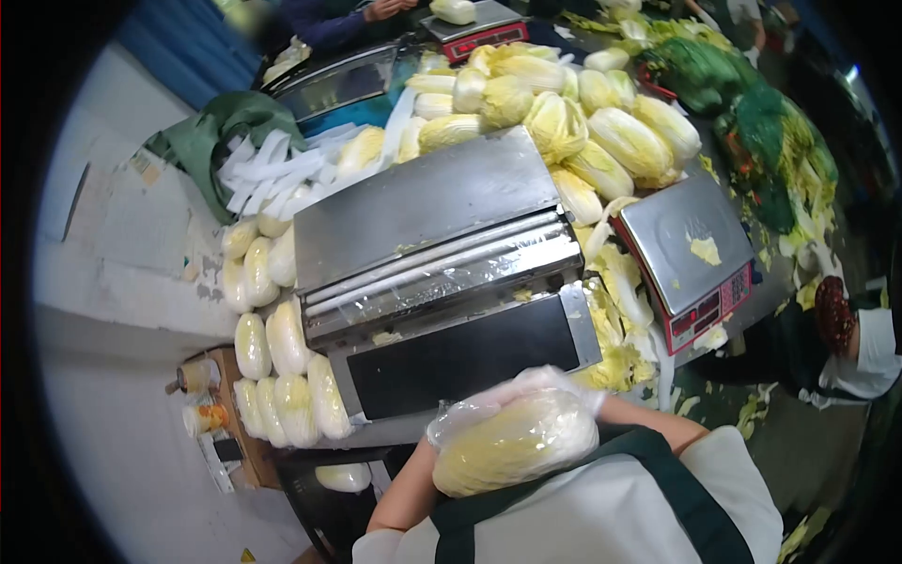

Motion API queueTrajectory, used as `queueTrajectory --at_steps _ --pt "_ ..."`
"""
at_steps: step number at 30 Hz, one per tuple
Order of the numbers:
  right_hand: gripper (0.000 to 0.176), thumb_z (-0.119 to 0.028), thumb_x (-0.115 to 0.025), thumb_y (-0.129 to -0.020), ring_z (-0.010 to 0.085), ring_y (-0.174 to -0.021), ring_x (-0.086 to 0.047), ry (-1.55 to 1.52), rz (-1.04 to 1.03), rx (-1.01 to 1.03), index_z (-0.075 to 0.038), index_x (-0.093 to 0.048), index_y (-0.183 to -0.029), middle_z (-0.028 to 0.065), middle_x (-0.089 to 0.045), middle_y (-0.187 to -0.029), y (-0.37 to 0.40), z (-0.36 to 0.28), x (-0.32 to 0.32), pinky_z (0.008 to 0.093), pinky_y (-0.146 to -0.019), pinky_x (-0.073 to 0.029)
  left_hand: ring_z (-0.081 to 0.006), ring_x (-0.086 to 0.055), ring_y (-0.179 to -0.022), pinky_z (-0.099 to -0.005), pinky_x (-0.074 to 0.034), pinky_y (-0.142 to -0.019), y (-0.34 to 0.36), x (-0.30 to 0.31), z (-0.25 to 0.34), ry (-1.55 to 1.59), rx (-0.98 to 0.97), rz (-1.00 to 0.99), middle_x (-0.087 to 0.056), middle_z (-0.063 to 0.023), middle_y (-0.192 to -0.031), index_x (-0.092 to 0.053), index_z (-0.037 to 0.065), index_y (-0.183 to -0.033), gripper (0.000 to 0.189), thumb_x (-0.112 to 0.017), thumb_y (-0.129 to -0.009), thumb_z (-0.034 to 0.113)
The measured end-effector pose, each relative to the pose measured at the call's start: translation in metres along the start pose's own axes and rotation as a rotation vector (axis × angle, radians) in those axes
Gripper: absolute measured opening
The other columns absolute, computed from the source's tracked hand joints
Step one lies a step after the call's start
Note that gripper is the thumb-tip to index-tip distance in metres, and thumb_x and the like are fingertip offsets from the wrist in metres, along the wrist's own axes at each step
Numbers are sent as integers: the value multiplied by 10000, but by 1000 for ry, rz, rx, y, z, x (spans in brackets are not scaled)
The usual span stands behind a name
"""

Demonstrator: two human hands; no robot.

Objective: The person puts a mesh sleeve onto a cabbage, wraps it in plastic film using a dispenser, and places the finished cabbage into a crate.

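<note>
A napa cabbage (517, 444) covered in shiny clear film lies across my front, close to my apron. Around its left end is my left hand (458, 420), in a thin pale glove. Over its far right side curls my right hand (550, 381), gloved in white. The cabbage hides some of the fingers of both hands. Just beyond my hands is the black plate (460, 357) of a metal film-wrapping machine (427, 211). Clear film (442, 285) stretches along the machine's rollers.
Several wrapped cabbages (296, 409) stand left of the machine. Unwrapped cabbages (554, 122) are piled behind it. A red-edged scale (686, 244) with a leaf scrap stands right, near loose leaves (615, 352). Co-workers' hands (383, 9) and a sleeve (319, 23) show at the far side.
</note>
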State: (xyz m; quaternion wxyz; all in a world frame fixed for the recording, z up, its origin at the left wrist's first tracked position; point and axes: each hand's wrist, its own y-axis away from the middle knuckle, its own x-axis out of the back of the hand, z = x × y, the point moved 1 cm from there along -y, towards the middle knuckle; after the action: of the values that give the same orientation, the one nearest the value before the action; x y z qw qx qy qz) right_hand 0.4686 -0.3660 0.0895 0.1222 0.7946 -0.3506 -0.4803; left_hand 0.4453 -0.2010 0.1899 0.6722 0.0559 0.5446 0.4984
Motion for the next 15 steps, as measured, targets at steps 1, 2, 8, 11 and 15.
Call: queueTrajectory --at_steps 1,2,8,11,15 --pt "442 -256 -477 -891 226 -1114 -481 93 11 40 33 -449 -1225 129 -523 -1189 13 -17 4 313 -968 -342 -171 -469 -1132 -308 -358 -966 2 -5 -2 133 359 45 -519 -101 -1182 -532 6 -1107 308 -505 -898 231" --pt "460 -255 -476 -892 230 -1147 -480 218 10 70 36 -441 -1247 134 -522 -1220 26 -32 5 315 -995 -337 -174 -475 -1130 -303 -360 -965 3 1 -5 113 277 -78 -510 -99 -1198 -507 1 -1143 333 -482 -908 236" --pt "757 -386 -630 -781 346 -1252 -347 1260 -348 367 15 -305 -1335 191 -350 -1361 55 -81 -51 351 -1035 -286 -183 -512 -1087 -322 -416 -927 -12 50 -28 415 365 -543 -508 -104 -1215 -451 18 -1240 423 -417 -920 293" --pt "798 -398 -686 -728 354 -1226 -375 1340 -556 447 2 -333 -1321 197 -366 -1341 45 -100 -98 368 -1026 -298 -219 -461 -1167 -346 -379 -989 -5 18 -26 48 325 -172 -469 -113 -1256 -423 67 -1272 409 -411 -926 286" --pt "717 -337 -758 -668 303 -1185 -432 1266 -972 420 -13 -469 -1239 202 -417 -1296 14 -103 -124 370 -997 -327 -223 -448 -1176 -345 -362 -1002 2 20 -44 -129 -169 -260 -447 -106 -1282 -398 74 -1291 439 -435 -916 299"
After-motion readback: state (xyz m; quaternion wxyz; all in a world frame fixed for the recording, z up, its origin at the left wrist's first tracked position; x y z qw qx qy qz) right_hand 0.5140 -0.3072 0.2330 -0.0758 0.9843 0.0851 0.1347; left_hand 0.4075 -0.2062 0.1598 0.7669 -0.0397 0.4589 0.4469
